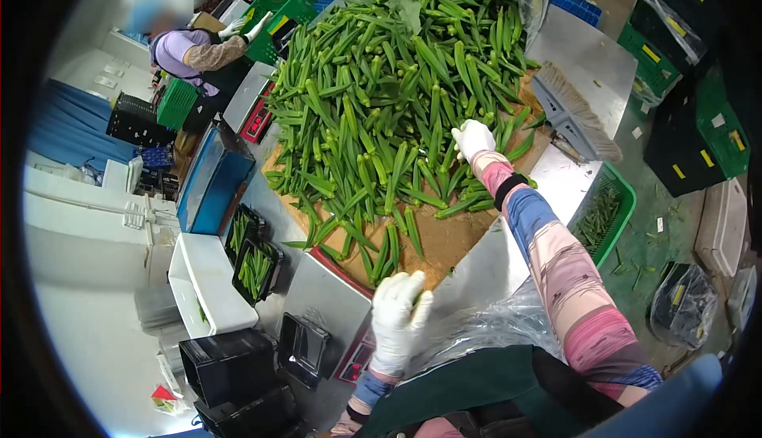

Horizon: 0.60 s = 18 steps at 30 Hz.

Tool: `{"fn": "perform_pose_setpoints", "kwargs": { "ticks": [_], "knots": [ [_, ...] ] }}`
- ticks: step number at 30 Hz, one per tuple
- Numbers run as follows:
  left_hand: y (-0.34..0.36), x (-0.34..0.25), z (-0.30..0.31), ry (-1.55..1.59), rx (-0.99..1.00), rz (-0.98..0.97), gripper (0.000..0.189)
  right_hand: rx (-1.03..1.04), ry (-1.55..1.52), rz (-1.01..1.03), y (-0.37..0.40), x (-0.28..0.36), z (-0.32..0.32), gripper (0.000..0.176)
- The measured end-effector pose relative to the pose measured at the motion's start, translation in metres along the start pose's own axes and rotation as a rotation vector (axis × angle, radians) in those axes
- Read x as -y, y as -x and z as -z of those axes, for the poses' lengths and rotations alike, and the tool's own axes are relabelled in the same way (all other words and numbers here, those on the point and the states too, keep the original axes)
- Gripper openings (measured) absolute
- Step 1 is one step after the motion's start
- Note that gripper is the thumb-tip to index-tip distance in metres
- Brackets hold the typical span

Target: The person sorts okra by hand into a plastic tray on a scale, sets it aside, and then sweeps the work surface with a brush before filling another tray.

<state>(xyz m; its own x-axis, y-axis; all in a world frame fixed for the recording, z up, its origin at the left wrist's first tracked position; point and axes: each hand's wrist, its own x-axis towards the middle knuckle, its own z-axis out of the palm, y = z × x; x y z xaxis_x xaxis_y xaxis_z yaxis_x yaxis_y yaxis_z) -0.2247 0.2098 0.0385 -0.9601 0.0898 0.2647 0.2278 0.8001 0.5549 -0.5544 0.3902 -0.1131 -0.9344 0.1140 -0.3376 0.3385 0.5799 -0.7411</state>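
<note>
A big heap of green okra pods (389,97) lies on brown cardboard (444,240) over a metal table. My right hand (473,138), in a white glove, reaches into the right side of the heap with fingers curled among the pods; I cannot tell whether it grips one. My left hand (397,319), also white-gloved, is held near the table's front edge, fingers closed around what looks like a few okra pods, mostly hidden by the glove.
Black trays (254,267) with okra and empty black trays (230,363) stand at the left, beside a scale (357,359). A brush (575,113) lies on the table's right. A green crate (607,212) with okra sits on the floor. Another person (198,53) works at the far left with green crates.
</note>
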Motion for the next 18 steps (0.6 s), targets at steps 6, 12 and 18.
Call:
{"fn": "perform_pose_setpoints", "kwargs": {
  "ticks": [6, 12, 18],
  "knots": [
    [0.0, 0.0, -0.022, 0.106, 0.055, 0.068, 0.036, 0.142, -0.758, 0.177, 0.045, -0.01, 0.022, 0.021],
    [-0.004, 0.003, -0.034, 0.155, 0.056, 0.09, 0.034, 0.135, -0.793, 0.156, 0.101, -0.026, 0.061, 0.024],
    [-0.006, -0.004, -0.048, 0.418, 0.047, 0.266, 0.047, 0.22, -0.929, 0.133, 0.138, -0.035, 0.069, 0.029]
  ]
}}
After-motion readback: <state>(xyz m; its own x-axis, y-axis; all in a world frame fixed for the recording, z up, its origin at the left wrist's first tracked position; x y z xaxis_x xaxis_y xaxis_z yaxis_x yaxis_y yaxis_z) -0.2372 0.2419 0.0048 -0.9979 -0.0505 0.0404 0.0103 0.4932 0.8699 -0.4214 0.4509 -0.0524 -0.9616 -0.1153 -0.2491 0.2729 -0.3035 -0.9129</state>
